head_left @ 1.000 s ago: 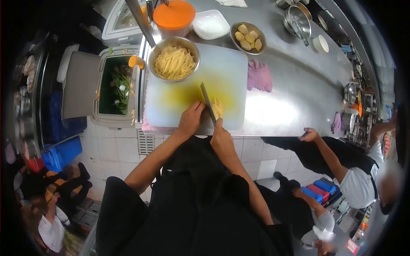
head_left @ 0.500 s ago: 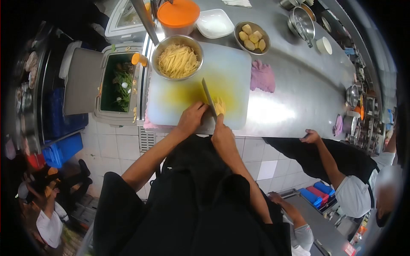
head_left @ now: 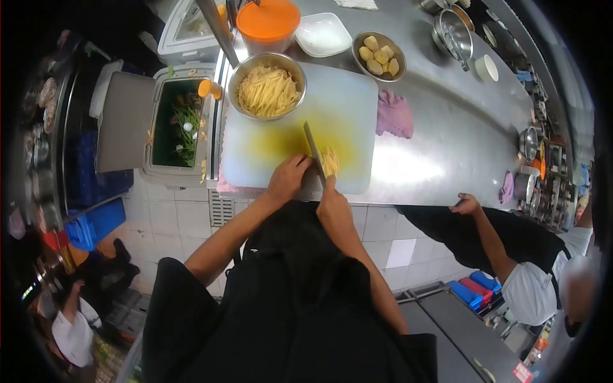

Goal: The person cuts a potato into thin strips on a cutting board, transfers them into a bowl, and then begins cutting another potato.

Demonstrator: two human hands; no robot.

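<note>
My right hand (head_left: 334,205) is wrapped round the handle of a kitchen knife (head_left: 312,143), whose blade points away from me over the white cutting board (head_left: 246,169). My left hand (head_left: 287,179) rests on the board with curled fingers close to the blade's left side; whatever lies under them is hidden. Thin pale-yellow strips (head_left: 331,161) lie in a small pile right of the blade, on a yellow-stained patch. At the board's far left corner stands a metal bowl (head_left: 303,96) heaped with similar strips (head_left: 267,89).
A bowl of peeled potatoes (head_left: 379,57), a white dish (head_left: 323,35) and an orange-lidded tub (head_left: 268,20) stand behind the board. A pink cloth (head_left: 394,115) lies to its right. Left is an open scrap bin (head_left: 171,153). A co-worker's hand (head_left: 467,204) touches the table's front edge.
The knife and both my hands stay nearly in place; the strips beside the blade look slightly more spread. A person's arm at the lower right has gone from view.
</note>
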